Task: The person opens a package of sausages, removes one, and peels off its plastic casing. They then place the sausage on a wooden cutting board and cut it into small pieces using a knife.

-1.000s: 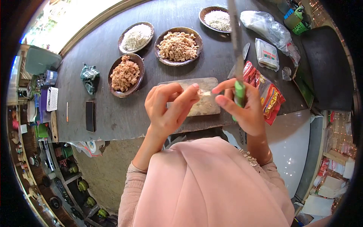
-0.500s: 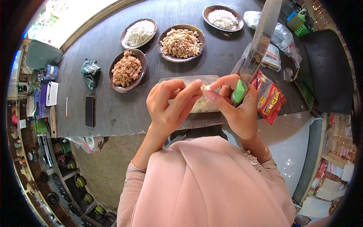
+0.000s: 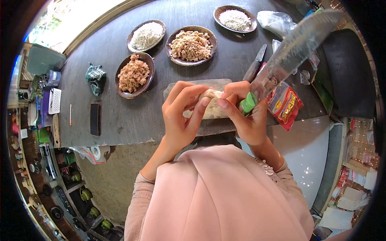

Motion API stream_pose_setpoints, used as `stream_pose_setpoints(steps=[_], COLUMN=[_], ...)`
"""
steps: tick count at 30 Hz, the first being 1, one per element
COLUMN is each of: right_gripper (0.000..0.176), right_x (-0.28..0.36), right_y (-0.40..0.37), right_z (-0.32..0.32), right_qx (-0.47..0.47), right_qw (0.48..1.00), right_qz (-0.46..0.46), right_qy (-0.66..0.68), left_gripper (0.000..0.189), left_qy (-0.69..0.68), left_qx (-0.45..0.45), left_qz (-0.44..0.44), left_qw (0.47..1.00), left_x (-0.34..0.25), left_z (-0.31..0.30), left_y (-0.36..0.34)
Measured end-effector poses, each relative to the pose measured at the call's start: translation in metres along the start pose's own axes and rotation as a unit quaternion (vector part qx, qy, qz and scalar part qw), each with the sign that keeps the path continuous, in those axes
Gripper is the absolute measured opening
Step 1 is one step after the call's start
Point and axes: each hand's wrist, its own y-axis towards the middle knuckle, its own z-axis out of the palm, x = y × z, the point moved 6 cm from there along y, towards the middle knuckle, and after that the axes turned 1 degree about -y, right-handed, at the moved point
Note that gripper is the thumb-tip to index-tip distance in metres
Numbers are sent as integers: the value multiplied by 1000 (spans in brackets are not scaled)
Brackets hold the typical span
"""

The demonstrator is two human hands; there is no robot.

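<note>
My left hand pinches a small, pale, elongated piece of food, whose exact kind I cannot make out. My right hand is closed around the green handle of a large knife. The wide blade points up and to the right, away from the piece. The thumb and forefinger of that same hand touch the piece's right end. Both hands are above a worn chopping board, which they partly cover.
Beyond the hands stand plates of brown chopped pieces, tan chopped pieces and whitish shreds. A smaller knife and a red packet lie right. A phone and checked cloth lie left.
The knife blade has swung down to the right, uncovering the smaller knife. The pale piece now shows longer between my fingers, and my left hand has shifted slightly right.
</note>
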Motion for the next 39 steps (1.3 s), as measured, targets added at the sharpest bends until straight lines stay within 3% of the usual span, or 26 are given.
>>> stream_pose_setpoints(steps=[4, 6, 10, 12, 13, 15, 17, 18, 20, 23, 30, 39], right_gripper=[8, 9, 10, 12, 12, 13, 13, 13, 12, 14, 25, 27], right_x=[-2, -5, -12, -11, -5, 7, 26, 30, 50, 67, 84, 85], right_y=[-1, -2, -3, -1, 2, 3, 1, 1, -2, -3, -4, -3], right_z=[1, 1, -3, -13, -23, -43, -58, -65, -70, -84, -96, -96], right_qx=[-13, -14, -21, -22, -14, -4, 23, 23, 37, 22, 36, 27], right_qw=[999, 999, 999, 999, 999, 1000, 973, 973, 928, 909, 845, 833], right_qz=[-32, -47, -6, 20, 21, 23, -33, -33, -148, -166, -239, -246], right_qy=[13, 16, 48, 33, 21, 11, -228, -229, -339, -383, -477, -495], left_gripper=[18, 20, 21, 21, 21, 22, 24, 25, 27, 21, 22, 25], left_qy=[-102, -262, -268, -158, -158, -11, 0, 14, 44, 104, 122, 164], left_qx=[49, 48, 55, 3, 4, -36, -44, -56, -84, -95, -94, -79], left_qz=[-100, -194, -214, -91, -91, -6, -1, 34, 84, 136, 167, 193], left_qw=[988, 944, 938, 983, 983, 999, 999, 998, 992, 981, 974, 964], left_x=[17, 19, 23, 20, 20, 10, 6, 0, -9, -19, -21, -23], left_z=[8, 17, 19, 8, 3, -19, -29, -33, -39, -44, -47, -48], left_y=[-8, -12, -13, -9, -9, -7, -6, -4, -2, -1, 2, 3])
